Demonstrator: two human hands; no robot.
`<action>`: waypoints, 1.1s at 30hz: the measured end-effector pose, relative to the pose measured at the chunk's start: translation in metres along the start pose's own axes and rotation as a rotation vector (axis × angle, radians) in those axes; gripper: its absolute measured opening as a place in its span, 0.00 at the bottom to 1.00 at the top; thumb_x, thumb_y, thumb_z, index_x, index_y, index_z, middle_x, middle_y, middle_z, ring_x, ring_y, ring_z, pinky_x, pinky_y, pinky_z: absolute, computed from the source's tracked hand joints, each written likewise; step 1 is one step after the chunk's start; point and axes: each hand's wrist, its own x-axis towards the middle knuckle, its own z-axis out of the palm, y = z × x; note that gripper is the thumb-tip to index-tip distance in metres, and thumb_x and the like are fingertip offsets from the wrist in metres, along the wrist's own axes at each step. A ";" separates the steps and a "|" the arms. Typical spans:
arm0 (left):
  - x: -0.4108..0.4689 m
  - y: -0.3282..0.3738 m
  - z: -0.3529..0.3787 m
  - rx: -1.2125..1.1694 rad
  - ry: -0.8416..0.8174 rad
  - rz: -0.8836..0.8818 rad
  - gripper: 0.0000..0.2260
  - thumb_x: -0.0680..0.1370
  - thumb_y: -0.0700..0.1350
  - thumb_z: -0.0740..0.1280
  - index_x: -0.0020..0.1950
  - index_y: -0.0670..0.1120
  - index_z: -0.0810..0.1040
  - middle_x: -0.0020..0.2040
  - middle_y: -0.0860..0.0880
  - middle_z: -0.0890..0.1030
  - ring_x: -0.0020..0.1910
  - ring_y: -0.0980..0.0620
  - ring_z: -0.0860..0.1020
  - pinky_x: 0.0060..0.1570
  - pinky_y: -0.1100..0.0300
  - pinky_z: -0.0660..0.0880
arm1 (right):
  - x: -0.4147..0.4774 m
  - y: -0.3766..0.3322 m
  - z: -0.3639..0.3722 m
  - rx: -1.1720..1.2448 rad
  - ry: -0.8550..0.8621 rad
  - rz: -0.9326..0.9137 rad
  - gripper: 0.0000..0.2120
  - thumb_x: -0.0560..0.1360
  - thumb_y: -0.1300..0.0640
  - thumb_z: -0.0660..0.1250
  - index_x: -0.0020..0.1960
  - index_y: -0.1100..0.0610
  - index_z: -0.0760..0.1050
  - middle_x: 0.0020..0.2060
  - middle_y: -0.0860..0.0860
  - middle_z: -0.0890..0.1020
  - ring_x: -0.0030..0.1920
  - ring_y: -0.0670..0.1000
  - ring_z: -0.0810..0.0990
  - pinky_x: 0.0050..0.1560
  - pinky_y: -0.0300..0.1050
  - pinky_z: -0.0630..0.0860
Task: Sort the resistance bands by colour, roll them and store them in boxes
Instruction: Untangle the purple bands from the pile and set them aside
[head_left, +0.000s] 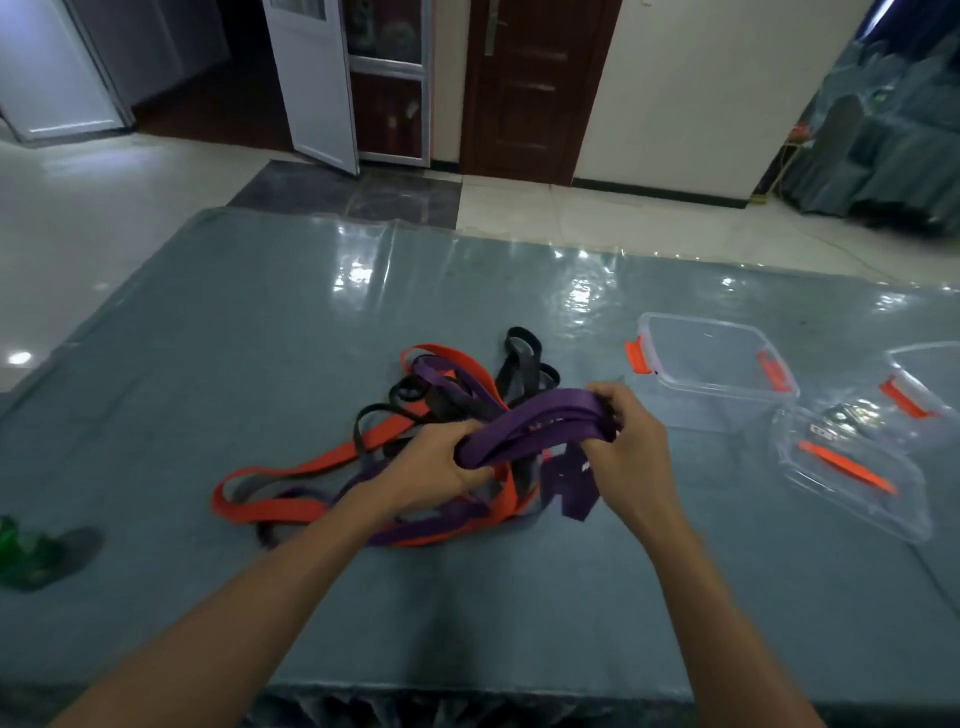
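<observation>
A folded purple resistance band (535, 426) is stretched between my two hands above the table. My left hand (436, 462) grips its left end and my right hand (628, 431) pinches its right end; a loose purple tail (569, 486) hangs below. Under my hands lies a tangled pile of bands: orange bands (291, 480), black bands (522, 364) and more purple ones (441, 379). A clear plastic box (722, 405) with orange clips stands open to the right of the pile.
A clear lid (857, 475) with an orange clip lies right of the box, and a second clear box (922, 384) sits at the right edge. A green object (21, 551) rests near the table's left edge. The table (260, 338) has a shiny grey cover.
</observation>
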 end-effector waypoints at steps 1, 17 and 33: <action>0.002 0.003 0.009 -0.014 -0.026 -0.010 0.15 0.69 0.55 0.73 0.54 0.57 0.78 0.43 0.60 0.82 0.40 0.60 0.80 0.42 0.53 0.79 | -0.004 0.005 -0.011 -0.008 0.016 0.007 0.25 0.66 0.74 0.67 0.52 0.47 0.76 0.41 0.41 0.82 0.41 0.39 0.79 0.45 0.30 0.73; 0.164 0.141 0.201 0.142 -0.235 0.140 0.21 0.67 0.47 0.66 0.59 0.59 0.78 0.48 0.61 0.82 0.47 0.57 0.80 0.50 0.56 0.77 | -0.008 0.227 -0.241 -0.265 -0.028 0.307 0.22 0.73 0.69 0.66 0.52 0.41 0.76 0.42 0.48 0.80 0.30 0.50 0.83 0.28 0.33 0.72; 0.239 0.124 0.323 0.733 -0.418 -0.193 0.06 0.72 0.49 0.68 0.45 0.54 0.72 0.51 0.50 0.83 0.53 0.43 0.80 0.51 0.51 0.72 | 0.075 0.395 -0.252 -0.798 -0.554 0.086 0.16 0.78 0.56 0.64 0.65 0.52 0.73 0.58 0.52 0.79 0.60 0.57 0.74 0.61 0.53 0.69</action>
